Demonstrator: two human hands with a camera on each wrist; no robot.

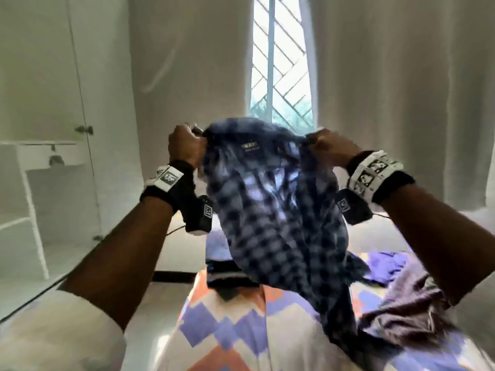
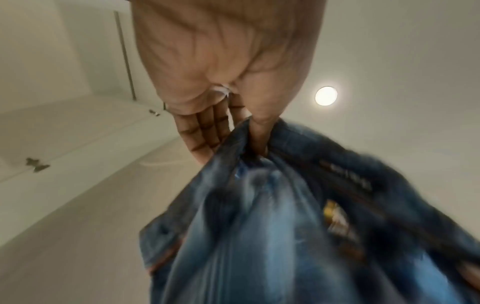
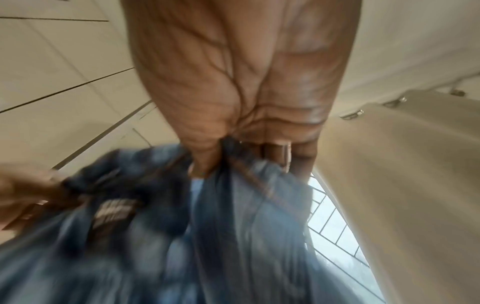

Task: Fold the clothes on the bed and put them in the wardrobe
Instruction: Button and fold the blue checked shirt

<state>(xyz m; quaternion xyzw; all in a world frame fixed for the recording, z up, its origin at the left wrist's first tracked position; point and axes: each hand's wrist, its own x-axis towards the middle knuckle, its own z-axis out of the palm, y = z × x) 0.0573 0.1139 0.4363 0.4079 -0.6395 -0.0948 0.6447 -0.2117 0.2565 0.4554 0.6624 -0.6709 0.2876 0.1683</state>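
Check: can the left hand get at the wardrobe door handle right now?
Probably not yet. The left hand grips the checked shirt, held up together with the right hand. The path to the wardrobe door handle looks open, but the hand is occupied.

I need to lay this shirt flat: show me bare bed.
Free: the zigzag bedspread nearest the person, left of the hanging checked shirt. Crowded: dark folded stack beyond it, brown garment and purple garment to the right.

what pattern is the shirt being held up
Blue and dark navy check on the shirt, clearest in the head view.
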